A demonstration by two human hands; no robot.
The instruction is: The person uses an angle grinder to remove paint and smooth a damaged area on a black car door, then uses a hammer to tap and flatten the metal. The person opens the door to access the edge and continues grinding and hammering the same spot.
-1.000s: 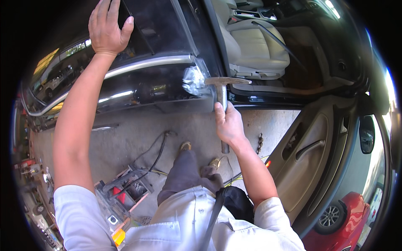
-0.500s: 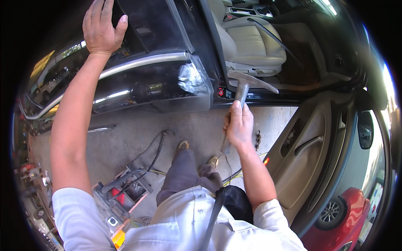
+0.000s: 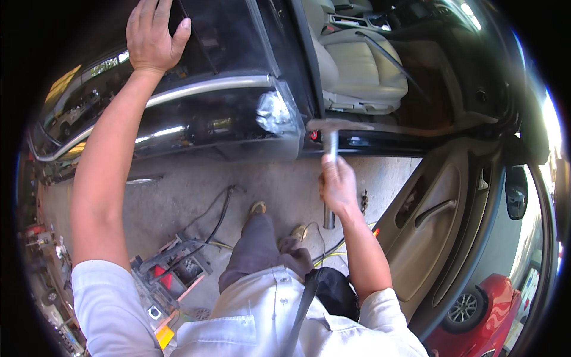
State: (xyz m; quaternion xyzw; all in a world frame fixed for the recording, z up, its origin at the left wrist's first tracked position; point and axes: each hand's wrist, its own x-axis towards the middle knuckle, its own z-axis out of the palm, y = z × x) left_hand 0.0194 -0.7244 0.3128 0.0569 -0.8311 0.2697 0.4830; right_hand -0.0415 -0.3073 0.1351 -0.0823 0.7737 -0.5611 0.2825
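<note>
My right hand is wrapped round the shaft of a hammer. Its long metal head, smeared by motion, is level with the rear edge of a black car door, beside the door opening. Bare, shiny metal shows on a scraped, dented patch at that edge, just left of the hammer head. Higher up on the left, my left hand rests with fingers stretched out and thumb apart against the dark window area of the same door. The tips of its fingers run out of the picture.
A brown front door stands swung out on my right, near my forearm. Inside the car is a beige seat. An open tool case and a black cable lie on the concrete floor. A red car shows beyond the door.
The hammer head has swung left and slightly down toward the door edge, its shaft now more upright. My left hand stays on the window area; the view has shifted slightly.
</note>
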